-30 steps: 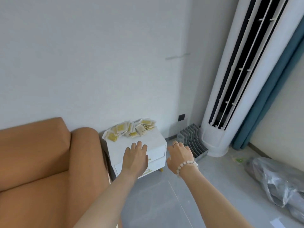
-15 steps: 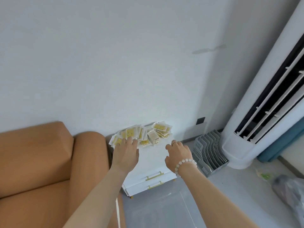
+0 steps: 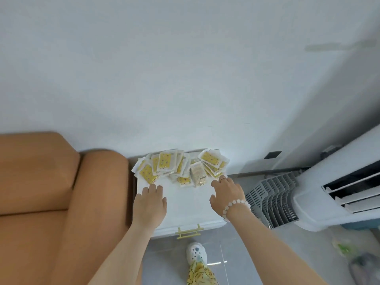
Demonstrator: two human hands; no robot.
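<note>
Where packets point(image 3: 181, 167) end, hands (L point(image 3: 150, 204), R point(image 3: 226, 194)) reach.

A: What was worn on the right hand point(image 3: 226, 194)?
B: A thin ring point(image 3: 223, 178) on one finger, at the hand's 12 o'clock. Pale band, too blurred for more detail.
A: And the wrist?
B: A bracelet point(image 3: 235, 208), single strand of round milky-white beads, approx. 5 o'clock from the knuckles.
A: Left hand point(image 3: 149, 204)?
B: Hand & forearm were bare, same as the right forearm.
A: Anything lower down?
B: Yes, at 6 o'clock of the frame there was a white clog-type shoe point(image 3: 195, 253) w/ vent holes & a small bluish charm on top. Directly under it was a yellow trouser leg point(image 3: 200, 274) w/ a darker printed pattern.
</note>
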